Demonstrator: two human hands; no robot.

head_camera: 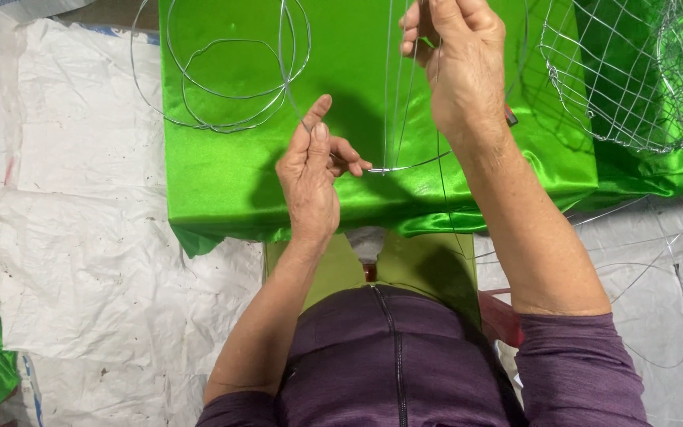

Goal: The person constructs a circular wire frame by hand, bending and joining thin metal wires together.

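The cloth (223, 174) over the work surface is bright green satin, glossy and smooth, with soft sheen along its folds. The wire (405, 164) pinched by the left hand (310, 178) and right hand (456, 55) is thin bare metal, silvery and faintly shiny. The loose wire hoops (223, 87) are the same smooth metal, as is the wire mesh basket (634, 79). The floor sheeting (88, 261) is white woven plastic, matt, crumpled and speckled. The purple sleeve (579, 372) is matt ribbed knit
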